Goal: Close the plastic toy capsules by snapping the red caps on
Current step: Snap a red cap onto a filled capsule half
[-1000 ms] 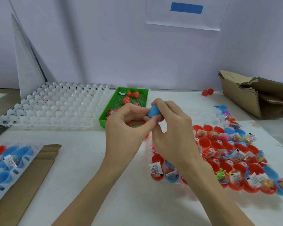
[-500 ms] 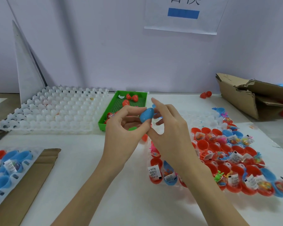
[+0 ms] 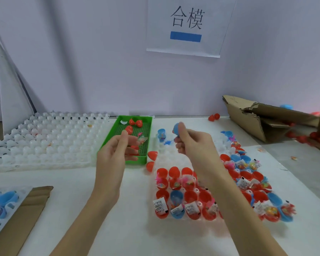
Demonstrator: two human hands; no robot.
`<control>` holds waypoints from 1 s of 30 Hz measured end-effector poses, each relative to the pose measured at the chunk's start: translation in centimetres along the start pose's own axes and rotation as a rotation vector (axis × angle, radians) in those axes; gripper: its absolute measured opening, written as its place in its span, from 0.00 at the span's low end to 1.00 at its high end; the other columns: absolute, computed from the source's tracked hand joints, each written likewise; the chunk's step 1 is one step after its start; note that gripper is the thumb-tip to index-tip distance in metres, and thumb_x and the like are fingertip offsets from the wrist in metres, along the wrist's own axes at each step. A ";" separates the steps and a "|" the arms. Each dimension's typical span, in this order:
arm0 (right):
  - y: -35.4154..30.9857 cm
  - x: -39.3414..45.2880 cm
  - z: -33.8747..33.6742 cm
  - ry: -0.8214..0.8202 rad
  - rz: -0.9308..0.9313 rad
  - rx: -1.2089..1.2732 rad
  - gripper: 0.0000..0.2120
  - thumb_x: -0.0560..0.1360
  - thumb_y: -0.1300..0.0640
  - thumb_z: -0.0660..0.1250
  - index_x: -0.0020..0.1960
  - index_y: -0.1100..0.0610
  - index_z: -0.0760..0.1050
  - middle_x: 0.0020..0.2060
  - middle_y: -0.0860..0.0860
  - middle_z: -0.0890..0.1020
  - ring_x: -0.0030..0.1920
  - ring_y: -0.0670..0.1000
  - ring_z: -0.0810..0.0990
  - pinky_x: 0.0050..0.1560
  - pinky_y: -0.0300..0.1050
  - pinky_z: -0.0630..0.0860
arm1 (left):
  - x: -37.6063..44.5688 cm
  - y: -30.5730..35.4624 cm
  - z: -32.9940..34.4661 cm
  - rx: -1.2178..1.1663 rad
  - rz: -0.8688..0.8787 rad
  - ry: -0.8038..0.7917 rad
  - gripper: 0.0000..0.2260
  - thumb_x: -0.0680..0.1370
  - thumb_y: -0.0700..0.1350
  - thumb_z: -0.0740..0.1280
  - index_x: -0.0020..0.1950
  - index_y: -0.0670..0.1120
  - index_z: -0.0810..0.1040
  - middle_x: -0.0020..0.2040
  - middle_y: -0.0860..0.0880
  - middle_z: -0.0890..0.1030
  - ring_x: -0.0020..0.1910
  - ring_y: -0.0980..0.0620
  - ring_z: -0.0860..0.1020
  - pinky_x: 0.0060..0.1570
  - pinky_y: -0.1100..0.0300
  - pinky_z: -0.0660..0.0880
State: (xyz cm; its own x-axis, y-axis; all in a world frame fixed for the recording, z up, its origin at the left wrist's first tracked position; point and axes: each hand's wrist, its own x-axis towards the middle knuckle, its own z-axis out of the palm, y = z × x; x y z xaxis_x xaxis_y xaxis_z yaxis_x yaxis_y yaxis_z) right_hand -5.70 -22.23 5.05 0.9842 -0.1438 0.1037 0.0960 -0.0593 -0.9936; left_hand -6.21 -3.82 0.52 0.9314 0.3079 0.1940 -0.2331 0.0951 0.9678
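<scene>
My right hand [image 3: 194, 146] pinches a blue capsule [image 3: 177, 128] between thumb and fingertips, raised above the table. Over the near end of the green tray [image 3: 148, 126] hovers my left hand [image 3: 115, 154], its fingers loosely curled and holding nothing. Red caps [image 3: 135, 122] lie in that tray, and two more red caps [image 3: 152, 155] sit on the table beside it. Below my right arm, a clear holder carries several open red and blue capsule halves [image 3: 189, 198] with small toys and labels in them. Another blue capsule [image 3: 162, 134] stands beyond the hands.
A large white cell tray [image 3: 44, 143] fills the back left. A torn cardboard box [image 3: 262, 117] with loose red caps lies at the back right. At the near left edge are a tray of blue capsules [image 3: 2, 198] and a cardboard sheet [image 3: 28, 217].
Both hands were pressed together on the blue capsule. My left hand has let go and moved left over the green tray; my right hand keeps the capsule and has shifted right.
</scene>
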 end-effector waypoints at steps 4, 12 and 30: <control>-4.2 7.0 -6.0 -0.102 0.324 1.102 0.22 0.84 0.58 0.63 0.70 0.73 0.69 0.45 0.61 0.77 0.42 0.51 0.76 0.48 0.39 0.76 | 0.1 -0.2 -0.2 0.044 -0.034 0.016 0.18 0.86 0.52 0.63 0.44 0.43 0.85 0.44 0.47 0.87 0.38 0.53 0.83 0.48 0.54 0.78; -3.5 13.0 -14.1 0.086 0.248 0.917 0.12 0.84 0.66 0.58 0.66 0.67 0.72 0.54 0.57 0.79 0.44 0.48 0.80 0.42 0.35 0.79 | 0.3 0.1 -0.3 0.029 -0.038 0.021 0.19 0.86 0.50 0.62 0.44 0.41 0.84 0.40 0.48 0.86 0.34 0.54 0.82 0.44 0.52 0.78; 4.8 15.3 -16.2 0.214 0.061 -1.155 0.11 0.79 0.63 0.70 0.60 0.65 0.83 0.53 0.60 0.85 0.45 0.54 0.80 0.49 0.47 0.80 | 0.5 -1.1 -0.2 0.099 0.004 -0.012 0.21 0.86 0.50 0.62 0.40 0.42 0.84 0.39 0.47 0.85 0.34 0.54 0.82 0.39 0.58 0.77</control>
State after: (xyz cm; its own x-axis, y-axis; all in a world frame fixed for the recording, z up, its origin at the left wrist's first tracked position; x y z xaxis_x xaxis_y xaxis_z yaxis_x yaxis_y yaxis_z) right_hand 7.45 -40.69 2.62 0.9267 -0.3340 0.1721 -0.2507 -0.8908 -0.3789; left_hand -5.57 -3.57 -0.46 0.9340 0.2964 0.1995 -0.2089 0.0000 0.9779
